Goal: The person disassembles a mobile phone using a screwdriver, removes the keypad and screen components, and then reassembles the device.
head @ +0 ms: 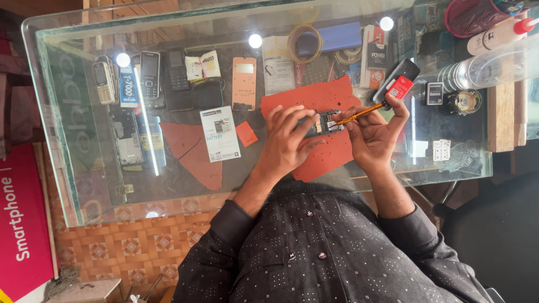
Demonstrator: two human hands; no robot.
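Glass counter (67, 140) under me, my left hand (289, 143) curled round a small opened phone (320, 123) (bare metal innards), near its front edge on torn red felt (320, 98), my right hand (373, 132) pinching a slim yellow-handled screwdriver (359, 114), tip touching the phone.

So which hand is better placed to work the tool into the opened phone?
Probably the right hand: it already grips the yellow-handled screwdriver, whose tip sits at the opened phone. The left hand is wrapped over the phone on the red mat, steadying it.
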